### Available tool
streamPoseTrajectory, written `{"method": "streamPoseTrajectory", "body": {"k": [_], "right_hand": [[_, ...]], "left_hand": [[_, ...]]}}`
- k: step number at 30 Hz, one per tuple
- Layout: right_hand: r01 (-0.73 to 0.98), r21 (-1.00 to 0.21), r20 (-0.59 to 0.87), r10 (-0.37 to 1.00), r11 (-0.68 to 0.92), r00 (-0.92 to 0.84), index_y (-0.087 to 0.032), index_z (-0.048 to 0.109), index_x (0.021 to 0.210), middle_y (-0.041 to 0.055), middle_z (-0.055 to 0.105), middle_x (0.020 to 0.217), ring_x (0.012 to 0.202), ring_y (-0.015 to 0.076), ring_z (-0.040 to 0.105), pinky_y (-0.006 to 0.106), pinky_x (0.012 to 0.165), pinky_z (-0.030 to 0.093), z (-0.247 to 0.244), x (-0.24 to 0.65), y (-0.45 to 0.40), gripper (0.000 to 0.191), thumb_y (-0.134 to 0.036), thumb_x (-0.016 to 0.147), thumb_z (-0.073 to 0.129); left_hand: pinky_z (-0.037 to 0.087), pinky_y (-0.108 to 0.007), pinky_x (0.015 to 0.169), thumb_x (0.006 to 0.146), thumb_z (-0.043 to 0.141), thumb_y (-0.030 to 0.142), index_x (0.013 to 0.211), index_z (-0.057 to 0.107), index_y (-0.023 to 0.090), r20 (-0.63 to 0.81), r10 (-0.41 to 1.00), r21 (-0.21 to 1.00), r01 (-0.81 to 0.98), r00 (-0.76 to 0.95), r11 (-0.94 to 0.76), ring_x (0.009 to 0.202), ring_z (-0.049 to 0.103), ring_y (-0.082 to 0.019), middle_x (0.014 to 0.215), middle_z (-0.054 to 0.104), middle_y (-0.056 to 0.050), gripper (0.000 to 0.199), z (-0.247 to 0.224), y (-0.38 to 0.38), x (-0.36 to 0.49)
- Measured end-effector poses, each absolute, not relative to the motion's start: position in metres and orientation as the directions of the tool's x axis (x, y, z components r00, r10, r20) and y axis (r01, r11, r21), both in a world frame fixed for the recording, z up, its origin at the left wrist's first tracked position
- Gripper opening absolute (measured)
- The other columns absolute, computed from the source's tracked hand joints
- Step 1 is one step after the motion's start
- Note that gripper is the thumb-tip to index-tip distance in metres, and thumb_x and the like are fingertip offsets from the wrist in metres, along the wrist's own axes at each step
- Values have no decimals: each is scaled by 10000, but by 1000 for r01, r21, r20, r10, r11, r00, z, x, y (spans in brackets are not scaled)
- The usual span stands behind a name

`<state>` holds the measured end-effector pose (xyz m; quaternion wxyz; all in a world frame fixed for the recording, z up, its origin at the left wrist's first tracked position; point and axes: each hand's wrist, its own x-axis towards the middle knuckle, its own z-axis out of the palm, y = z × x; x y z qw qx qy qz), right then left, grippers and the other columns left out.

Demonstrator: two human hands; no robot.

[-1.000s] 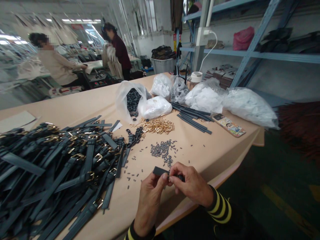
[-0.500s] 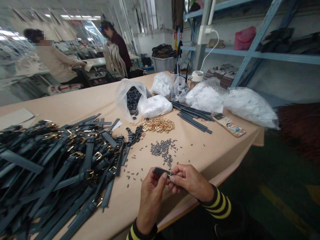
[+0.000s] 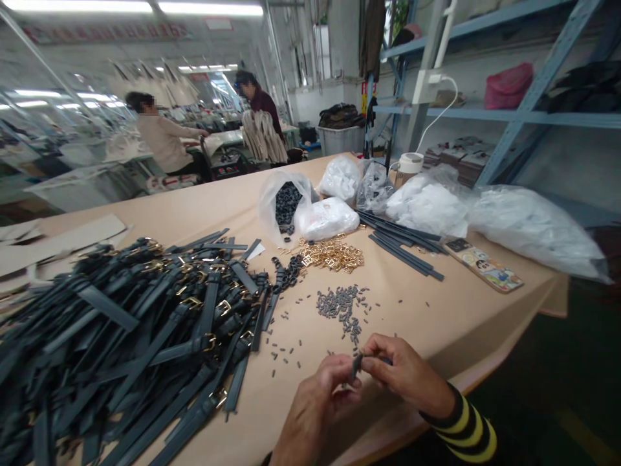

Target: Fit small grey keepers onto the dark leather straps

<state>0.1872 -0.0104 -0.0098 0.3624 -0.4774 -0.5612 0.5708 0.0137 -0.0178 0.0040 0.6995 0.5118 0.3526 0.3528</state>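
Between my two hands, at the near edge of the table, is a dark grey strap [image 3: 356, 366]. My left hand [image 3: 323, 395] pinches it from the left, fingers curled. Fingers of my right hand [image 3: 407, 372] close on the same strap from the right; part of it is hidden behind them. Just beyond my hands lies a heap of small dark grey pieces [image 3: 337, 302], with several scattered to the left. A pile of gold buckles [image 3: 334, 254] sits farther back, beside black loops [image 3: 287, 275].
A large heap of dark straps with gold buckles [image 3: 160, 323] covers the table's left. At the back stand an open bag of black loops [image 3: 288, 204] and several filled plastic bags [image 3: 422, 207]. Loose strips [image 3: 407, 255] and a phone [image 3: 485, 264] lie right. Two people work beyond.
The view has swung left, so the table things appear farther right. The strap has turned in my hands from lying lengthwise to standing more upright; both hands still grip it.
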Motion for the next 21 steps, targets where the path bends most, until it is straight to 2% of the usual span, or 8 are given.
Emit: {"method": "streamPoseTrajectory", "body": {"k": [2,4,7,9,13,17,19,21], "right_hand": [[151,-985,-138,924,-88,-358,-148,502,729,-52,473,543,459,65,406,178,449,309,-6,187,-10,220,-349,814,534],[209,-978,-110,909,-26,-402,-147,516,718,-44,491,563,506,76,436,182,489,330,-3,185,-9,175,-296,805,543],[318,-945,-70,896,82,-439,-153,538,719,-39,517,607,562,86,460,185,526,334,0,181,-6,88,-218,776,557],[394,-911,-82,884,121,-460,-158,552,729,-44,523,601,556,85,462,184,518,323,2,180,-2,51,-196,759,569],[441,-895,-162,869,70,-468,-157,555,740,-38,541,571,520,85,483,175,489,327,5,177,7,48,-198,765,556],[285,-954,-243,811,-99,-533,-139,531,786,-36,504,528,424,68,419,165,417,303,3,177,19,226,-349,840,467],[226,-969,-213,788,-97,-578,-130,528,789,-37,485,526,430,66,394,164,413,286,0,176,27,288,-410,831,472],[255,-966,-191,786,-44,-588,-127,533,777,-29,495,540,458,71,412,166,432,296,0,173,34,286,-408,818,498]], "left_hand": [[427,-324,783,841,459,351,845,624,162,-133,833,927,-229,536,296,946,487,-209,1049,495,-91,251,0,-14,10],[403,-306,786,782,574,308,872,584,179,-135,832,884,-314,538,346,903,493,-181,963,519,-58,158,-2,-12,11],[389,-277,723,701,674,267,924,512,189,-156,791,773,-425,592,470,792,496,-140,852,524,-18,287,-3,-10,15],[366,-239,668,687,689,239,857,503,168,-184,767,743,-424,615,518,738,481,-115,795,518,-3,262,-2,-9,14],[353,-239,652,711,662,218,732,484,146,-197,754,769,-378,627,516,695,471,-103,740,512,6,193,-3,0,3],[364,-241,643,732,638,226,713,486,143,-215,834,861,-304,508,407,678,490,-109,704,538,6,175,-7,15,-10],[352,-217,600,723,648,231,693,486,140,-227,863,899,-244,450,364,627,476,-92,649,533,21,188,-10,22,-15],[343,-202,570,718,654,244,681,481,141,-233,880,913,-220,413,345,595,468,-81,615,530,31,204,-15,27,-18]]}}
